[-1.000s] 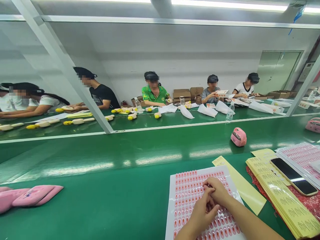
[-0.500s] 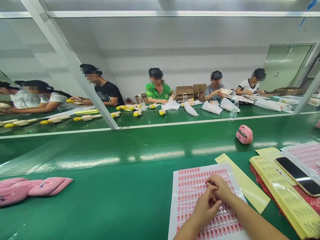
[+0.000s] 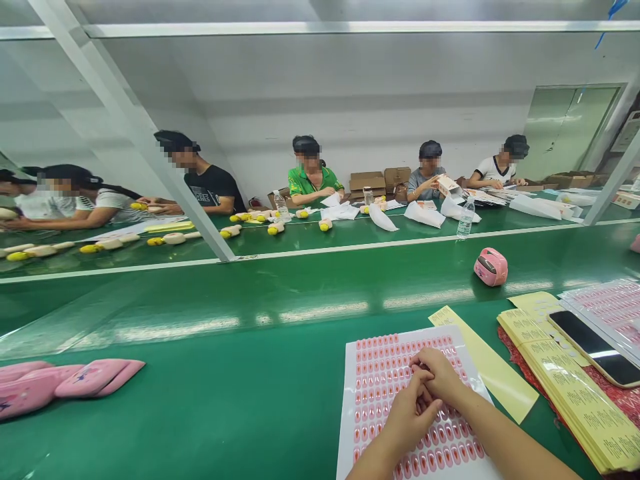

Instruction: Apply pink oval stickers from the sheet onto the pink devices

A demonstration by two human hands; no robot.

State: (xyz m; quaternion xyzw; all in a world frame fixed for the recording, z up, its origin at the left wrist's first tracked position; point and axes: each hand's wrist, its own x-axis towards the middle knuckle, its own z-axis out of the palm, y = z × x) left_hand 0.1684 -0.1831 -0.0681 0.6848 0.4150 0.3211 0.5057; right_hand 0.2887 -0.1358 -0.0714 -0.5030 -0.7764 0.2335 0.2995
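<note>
A white sheet (image 3: 351,373) with rows of glossy pink oval pieces, shaped like false nails (image 3: 383,365), lies on the green surface before me. My left hand (image 3: 413,412) rests over it with curled fingers, touching my right hand (image 3: 437,375). The right hand's fingers are bent too and lie against the left ones, loosely clasped. No object shows in either hand. Some of the pink pieces are covered by my hands and forearms.
Right of the sheet are a yellow strip (image 3: 505,380), stacked yellow label sheets (image 3: 560,380) and a phone (image 3: 595,347). A pink rounded device (image 3: 491,267) sits beyond; pink pouch-like items (image 3: 95,379) lie left. Several co-workers (image 3: 310,177) sit across, behind a slanted post (image 3: 150,147).
My hands keep the same pose on the sheet. The view has shifted slightly. Across the line, the co-worker in green has moved their hands and a white wrapper.
</note>
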